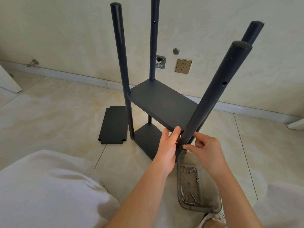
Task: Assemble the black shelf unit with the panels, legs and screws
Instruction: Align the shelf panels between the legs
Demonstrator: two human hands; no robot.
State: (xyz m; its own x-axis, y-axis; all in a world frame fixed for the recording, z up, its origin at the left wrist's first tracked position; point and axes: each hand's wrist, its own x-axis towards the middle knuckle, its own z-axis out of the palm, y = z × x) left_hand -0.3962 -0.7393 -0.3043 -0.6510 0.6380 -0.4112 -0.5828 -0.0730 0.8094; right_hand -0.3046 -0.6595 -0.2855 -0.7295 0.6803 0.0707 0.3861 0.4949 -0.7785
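The black shelf unit stands on the tiled floor with several round legs pointing up. One panel (162, 102) sits partway up the legs and a lower panel (146, 139) rests near the floor. The nearest leg (213, 96) leans toward me. My left hand (167, 145) grips the near corner of the upper panel where it meets this leg. My right hand (205, 148) pinches at the same leg from the right, fingers closed on its lower part; any screw there is hidden. A loose black panel (113, 125) with notched corners lies flat on the left.
A clear plastic tray (212, 199) with several screws and nuts sits on the floor under my right forearm. A wall with a socket (183, 66) stands close behind the unit. My white-clothed knee (41, 186) fills the lower left, and a shoe (212, 218) shows at the bottom.
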